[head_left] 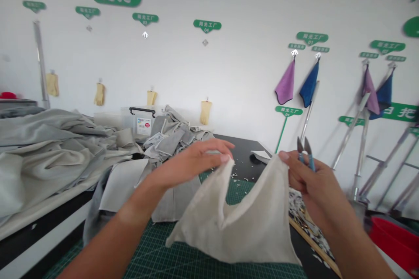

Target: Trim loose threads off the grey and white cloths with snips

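I hold a pale grey-white cloth piece (244,222) up in the air above the green cutting mat (183,257). My left hand (193,159) pinches its upper left corner between thumb and fingers. My right hand (306,176) pinches the upper right corner and also grips small blue-handled snips (306,152), whose blades point upward. The cloth sags between the two hands and hangs down toward the mat.
A big heap of grey fabric (49,148) covers the table at left, with cut pieces (170,135) and a clear plastic box (142,122) behind. Fabric scraps (307,218) lie at right. A red bin (394,239) and mop handles (360,157) stand by the wall.
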A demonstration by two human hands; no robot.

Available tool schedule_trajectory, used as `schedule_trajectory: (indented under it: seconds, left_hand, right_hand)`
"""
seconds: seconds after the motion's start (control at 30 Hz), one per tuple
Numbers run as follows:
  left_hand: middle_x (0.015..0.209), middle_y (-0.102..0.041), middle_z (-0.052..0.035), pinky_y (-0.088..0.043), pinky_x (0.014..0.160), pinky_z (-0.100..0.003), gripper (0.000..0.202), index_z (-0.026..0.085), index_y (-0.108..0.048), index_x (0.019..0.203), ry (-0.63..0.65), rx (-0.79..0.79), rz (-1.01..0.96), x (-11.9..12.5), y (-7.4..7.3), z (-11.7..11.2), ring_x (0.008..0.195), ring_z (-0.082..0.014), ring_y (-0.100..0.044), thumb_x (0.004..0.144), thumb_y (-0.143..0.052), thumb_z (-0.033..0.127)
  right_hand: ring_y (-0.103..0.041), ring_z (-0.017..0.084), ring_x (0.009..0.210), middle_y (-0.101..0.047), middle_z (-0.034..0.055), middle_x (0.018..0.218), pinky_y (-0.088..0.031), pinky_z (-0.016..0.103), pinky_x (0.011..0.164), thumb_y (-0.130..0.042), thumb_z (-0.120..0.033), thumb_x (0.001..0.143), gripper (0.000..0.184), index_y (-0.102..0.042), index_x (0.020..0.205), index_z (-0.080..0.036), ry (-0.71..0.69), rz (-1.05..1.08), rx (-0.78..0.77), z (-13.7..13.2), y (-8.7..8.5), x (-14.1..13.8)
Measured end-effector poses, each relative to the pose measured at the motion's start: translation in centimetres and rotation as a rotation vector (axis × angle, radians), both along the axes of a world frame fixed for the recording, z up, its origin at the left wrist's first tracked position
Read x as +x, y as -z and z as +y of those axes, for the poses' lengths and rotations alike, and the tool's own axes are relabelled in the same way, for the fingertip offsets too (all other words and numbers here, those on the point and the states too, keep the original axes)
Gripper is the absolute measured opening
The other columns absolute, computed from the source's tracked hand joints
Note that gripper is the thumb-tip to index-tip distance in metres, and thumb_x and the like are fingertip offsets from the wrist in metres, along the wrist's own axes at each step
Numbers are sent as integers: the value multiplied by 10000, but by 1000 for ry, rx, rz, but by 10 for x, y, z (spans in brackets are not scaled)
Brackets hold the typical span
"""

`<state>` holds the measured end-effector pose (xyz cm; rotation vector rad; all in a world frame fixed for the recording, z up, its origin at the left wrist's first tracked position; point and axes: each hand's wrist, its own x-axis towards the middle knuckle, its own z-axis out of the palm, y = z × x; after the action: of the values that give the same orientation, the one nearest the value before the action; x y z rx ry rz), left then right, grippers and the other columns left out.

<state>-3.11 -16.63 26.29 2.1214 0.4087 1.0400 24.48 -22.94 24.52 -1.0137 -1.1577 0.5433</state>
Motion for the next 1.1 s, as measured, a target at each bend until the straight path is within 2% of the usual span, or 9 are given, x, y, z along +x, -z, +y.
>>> schedule_trajectory:
  seconds: [0.1,0.2,0.37,0.53,0.67,0.77,0.87,0.97,1.1]
  left_hand:
    - [1214,-659,-71,-447,1028,-347,198,225,-724,972,208,32,143,30,15,-9,1188,-209,-581,941,-589,366]
    - [1063,-691,-51,-475,922,-279,196,184,-714,970,275,15,186,50,29,-11,1004,-163,-628,950,-571,317]
    - [919,-697,-24,-468,809,-252,198,174,-710,914,54,-23,56,56,37,-4,856,-144,-615,936,-561,303]
    - [948,-703,-41,-467,827,-273,247,178,-704,924,-143,-59,-187,60,38,0,893,-168,-616,948,-526,348]
    - [969,-701,-53,-476,850,-288,242,176,-698,928,-201,-77,-309,72,46,0,902,-178,-625,947,-519,338]
    - [955,-690,-56,-480,867,-300,237,179,-676,939,-186,-101,-322,80,57,3,909,-182,-626,956,-503,339]
    - [1019,-673,-76,-480,911,-324,273,179,-611,1070,-207,-227,-323,85,69,7,970,-194,-624,961,-500,403]
    - [1117,-659,-104,-480,939,-342,413,167,-593,1148,-107,-364,-152,86,78,9,1060,-220,-613,930,-528,513]
    - [1147,-672,-96,-505,869,-311,454,163,-635,1201,216,-372,118,85,84,7,1029,-215,-620,907,-567,502]
  right_hand:
    - [-216,67,484,-282,-76,523,-164,233,438,-809,-461,773,340,-636,774,-168,-72,-55,-111,-4,12,-28]
    - [-255,67,495,-327,-66,519,-203,226,456,-806,-474,768,369,-631,732,-151,-172,-75,-170,-6,20,-44]
    - [-180,61,485,-270,-88,522,-122,225,450,-783,-501,781,401,-694,957,-152,-103,7,-153,-2,30,-45]
    - [-177,67,500,-252,-93,548,-116,210,452,-757,-499,808,493,-650,1171,-184,-148,-2,-220,2,48,-42]
    - [-211,58,500,-325,-80,573,-141,195,444,-819,-490,729,417,-655,944,-173,-258,37,-351,5,70,-49]
    - [-195,48,477,-293,-88,527,-130,197,433,-840,-506,692,446,-553,702,-165,-230,66,-374,11,82,-50]
    - [-179,45,467,-257,-101,513,-128,191,421,-841,-495,704,478,-482,667,-181,-198,143,-356,18,87,-43]
    - [-161,37,459,-232,-112,516,-133,170,402,-859,-425,708,452,-477,691,-185,-181,272,-290,20,86,-33]
    - [-273,37,407,-367,-95,498,-206,159,363,-888,-394,664,393,-586,800,-182,-166,388,-311,19,82,-28]
